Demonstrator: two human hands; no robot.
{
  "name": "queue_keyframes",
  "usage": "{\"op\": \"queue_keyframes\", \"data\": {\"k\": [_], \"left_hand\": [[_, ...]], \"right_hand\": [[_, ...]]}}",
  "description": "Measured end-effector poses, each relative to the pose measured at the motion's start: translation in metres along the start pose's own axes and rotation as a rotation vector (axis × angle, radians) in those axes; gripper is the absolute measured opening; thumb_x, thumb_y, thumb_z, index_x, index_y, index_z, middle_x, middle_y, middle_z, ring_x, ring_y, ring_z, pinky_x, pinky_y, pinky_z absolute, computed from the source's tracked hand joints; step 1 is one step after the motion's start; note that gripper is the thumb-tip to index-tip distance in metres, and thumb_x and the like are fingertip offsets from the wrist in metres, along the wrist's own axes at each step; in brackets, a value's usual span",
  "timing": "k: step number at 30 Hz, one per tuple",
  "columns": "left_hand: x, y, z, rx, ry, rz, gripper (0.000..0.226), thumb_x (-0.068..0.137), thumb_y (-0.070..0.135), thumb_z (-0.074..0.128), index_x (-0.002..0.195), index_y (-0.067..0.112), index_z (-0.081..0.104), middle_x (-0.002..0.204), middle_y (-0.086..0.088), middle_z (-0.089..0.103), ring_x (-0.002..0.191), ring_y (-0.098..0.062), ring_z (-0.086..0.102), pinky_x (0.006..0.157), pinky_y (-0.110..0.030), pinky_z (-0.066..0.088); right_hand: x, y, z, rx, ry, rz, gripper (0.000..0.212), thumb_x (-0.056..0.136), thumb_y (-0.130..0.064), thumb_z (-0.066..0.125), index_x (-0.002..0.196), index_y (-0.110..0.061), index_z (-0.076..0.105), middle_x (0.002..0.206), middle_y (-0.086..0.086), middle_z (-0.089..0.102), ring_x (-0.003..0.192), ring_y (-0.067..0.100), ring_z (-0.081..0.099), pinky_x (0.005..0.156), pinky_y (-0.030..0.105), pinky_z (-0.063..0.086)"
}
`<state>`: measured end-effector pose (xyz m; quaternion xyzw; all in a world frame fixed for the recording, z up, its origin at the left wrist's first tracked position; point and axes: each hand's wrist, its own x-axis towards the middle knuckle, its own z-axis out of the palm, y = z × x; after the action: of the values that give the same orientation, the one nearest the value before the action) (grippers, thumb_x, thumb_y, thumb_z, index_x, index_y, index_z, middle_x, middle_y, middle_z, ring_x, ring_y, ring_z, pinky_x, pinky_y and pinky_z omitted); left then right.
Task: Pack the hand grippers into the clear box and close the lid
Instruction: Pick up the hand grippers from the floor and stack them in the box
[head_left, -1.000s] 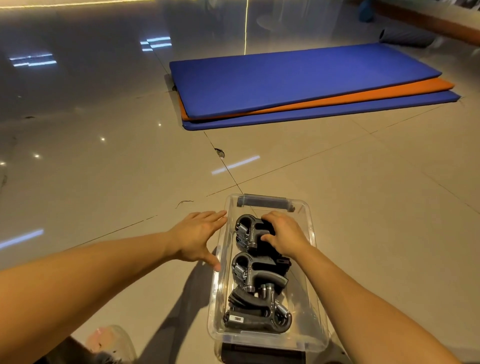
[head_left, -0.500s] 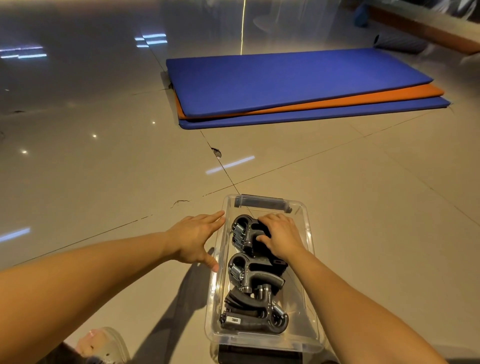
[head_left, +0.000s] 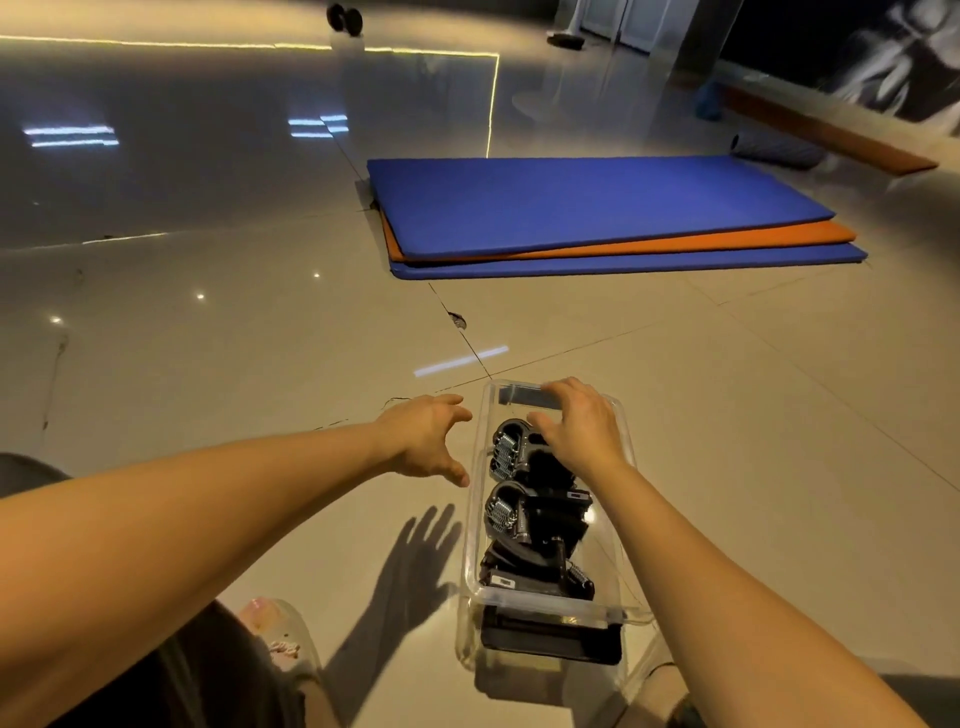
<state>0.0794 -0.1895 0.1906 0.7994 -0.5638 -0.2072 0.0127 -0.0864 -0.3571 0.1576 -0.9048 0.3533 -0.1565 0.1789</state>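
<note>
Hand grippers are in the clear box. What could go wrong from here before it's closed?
1. The hand grippers lie jumbled and overlapping in the clear box. A handle sitting high near the rim could stop a lid from seating flat.
2. No lid shows in view. The right hand is over the box's far end and the left hand is spread beside it; both hold nothing, so finding the lid may cost time.
</note>
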Motion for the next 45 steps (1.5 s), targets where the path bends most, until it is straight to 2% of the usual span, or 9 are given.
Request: {"op": "queue_keyframes", "data": {"k": [5,9,16,22,27,30,33,38,45], "left_hand": [[-0.079,-0.017,-0.017,-0.114,0.173,-0.099,0.09,0.074,0.058,0.079,0.149,0.023,0.043,0.161,0.003,0.031,0.142,-0.022,0.038,0.111,-0.04,0.04],[-0.164,-0.048,-0.02,-0.177,0.323,-0.217,0.078,0.076,0.055,0.078,0.141,0.022,0.052,0.149,0.005,0.046,0.13,-0.021,0.049,0.103,-0.038,0.046],[-0.315,-0.096,-0.029,-0.467,0.567,-0.508,0.053,0.079,0.049,0.077,0.123,0.022,0.066,0.128,-0.001,0.065,0.111,-0.022,0.061,0.088,-0.034,0.051],[-0.459,-0.12,-0.034,-0.469,0.667,-0.693,0.043,0.079,0.038,0.081,0.113,0.015,0.071,0.106,-0.003,0.071,0.097,-0.02,0.064,0.085,-0.032,0.051],[-0.575,-0.156,-0.052,-0.398,0.714,-0.848,0.034,0.079,0.028,0.083,0.105,0.008,0.072,0.1,-0.009,0.072,0.092,-0.024,0.065,0.081,-0.033,0.053],[-0.646,-0.185,-0.05,-0.322,0.699,-0.978,0.034,0.081,0.038,0.079,0.105,0.015,0.07,0.101,-0.001,0.066,0.092,-0.02,0.061,0.072,-0.03,0.046],[-0.711,-0.217,-0.037,-0.306,0.697,-1.103,0.031,0.08,0.041,0.077,0.103,0.02,0.07,0.104,0.003,0.064,0.094,-0.018,0.06,0.074,-0.03,0.047],[-0.811,-0.272,0.014,-0.35,0.689,-1.303,0.037,0.082,0.046,0.075,0.107,0.02,0.069,0.106,0.004,0.064,0.097,-0.017,0.059,0.074,-0.029,0.045],[-0.896,-0.351,0.108,-0.482,0.645,-1.511,0.049,0.08,0.051,0.076,0.118,0.021,0.064,0.113,0.002,0.063,0.095,-0.016,0.057,0.079,-0.031,0.049]], "right_hand": [[-0.024,-0.08,-0.04,0.085,-0.063,-0.036,0.046,0.093,-0.041,0.07,0.133,-0.022,0.061,0.123,-0.003,0.067,0.107,0.017,0.064,0.095,0.045,0.054],[-0.053,-0.153,-0.055,0.09,-0.111,-0.148,0.046,0.093,-0.041,0.069,0.134,-0.022,0.059,0.125,-0.004,0.066,0.109,0.013,0.062,0.097,0.04,0.054],[-0.116,-0.283,-0.043,0.204,-0.209,-0.357,0.039,0.094,-0.037,0.069,0.13,-0.022,0.063,0.122,-0.003,0.067,0.105,0.012,0.063,0.094,0.041,0.056],[-0.177,-0.401,-0.02,0.314,-0.279,-0.548,0.037,0.094,-0.037,0.069,0.127,-0.019,0.067,0.117,-0.001,0.07,0.099,0.013,0.065,0.091,0.04,0.057],[-0.219,-0.51,0.011,0.413,-0.37,-0.697,0.036,0.093,-0.034,0.071,0.125,-0.016,0.067,0.119,0.002,0.07,0.1,0.014,0.066,0.091,0.04,0.058],[-0.247,-0.573,0.033,0.452,-0.436,-0.791,0.034,0.093,-0.032,0.071,0.122,-0.015,0.068,0.118,0.004,0.071,0.099,0.015,0.067,0.091,0.04,0.058],[-0.275,-0.634,0.061,0.442,-0.504,-0.89,0.033,0.093,-0.033,0.07,0.12,-0.015,0.07,0.114,0.002,0.072,0.097,0.014,0.068,0.089,0.039,0.058],[-0.322,-0.736,0.118,0.435,-0.646,-1.01,0.031,0.093,-0.032,0.07,0.119,-0.014,0.069,0.112,0.003,0.072,0.095,0.013,0.066,0.086,0.036,0.058],[-0.371,-0.831,0.214,0.293,-0.749,-1.074,0.026,0.091,-0.029,0.072,0.111,-0.013,0.071,0.108,0.005,0.073,0.096,0.021,0.067,0.088,0.045,0.057]]}}
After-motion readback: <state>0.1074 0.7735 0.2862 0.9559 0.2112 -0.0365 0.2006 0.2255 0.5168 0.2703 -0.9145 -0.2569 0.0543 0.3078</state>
